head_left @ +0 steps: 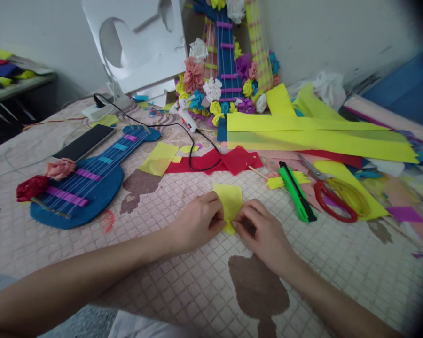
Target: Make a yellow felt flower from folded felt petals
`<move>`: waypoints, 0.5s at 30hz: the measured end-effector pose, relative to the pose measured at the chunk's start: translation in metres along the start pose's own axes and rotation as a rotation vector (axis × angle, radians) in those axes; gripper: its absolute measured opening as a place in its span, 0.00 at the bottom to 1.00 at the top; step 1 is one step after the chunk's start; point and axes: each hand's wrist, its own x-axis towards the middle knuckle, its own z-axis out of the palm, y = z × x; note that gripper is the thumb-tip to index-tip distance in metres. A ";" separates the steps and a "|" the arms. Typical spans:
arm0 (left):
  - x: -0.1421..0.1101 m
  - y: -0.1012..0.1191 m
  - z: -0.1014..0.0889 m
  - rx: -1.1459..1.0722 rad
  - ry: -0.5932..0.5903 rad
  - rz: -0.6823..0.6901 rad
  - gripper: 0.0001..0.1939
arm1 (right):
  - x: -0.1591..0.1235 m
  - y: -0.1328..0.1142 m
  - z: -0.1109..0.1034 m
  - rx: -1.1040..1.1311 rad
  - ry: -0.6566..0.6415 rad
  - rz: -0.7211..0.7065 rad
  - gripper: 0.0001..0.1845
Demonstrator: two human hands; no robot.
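A small piece of yellow crepe paper (229,199) stands between my hands, its lower end gathered and pinched. My left hand (200,220) has its fingers closed on the left side of that lower end. From the right, my right hand (262,230) pinches the same end with thumb and fingertips. The paper's upper part spreads flat and squarish above the fingers. Just beyond it lie red crepe paper pieces (238,159) and another yellow square (158,158).
A blue paper guitar (102,178) with two paper roses lies left, by a phone (84,142). Behind stands a glue gun (185,115) with a black cord. On the right are a green cutter (296,192), red-handled scissors (333,202) and long yellow strips (313,141).
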 end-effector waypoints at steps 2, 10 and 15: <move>0.000 0.000 0.000 0.007 0.001 -0.007 0.06 | -0.001 0.001 0.001 -0.016 0.003 -0.005 0.04; -0.003 0.001 0.001 -0.043 0.008 -0.008 0.04 | -0.004 -0.001 0.001 0.015 0.041 -0.051 0.04; -0.004 0.001 0.001 -0.061 0.001 -0.005 0.04 | -0.004 -0.002 0.000 0.058 0.036 -0.102 0.07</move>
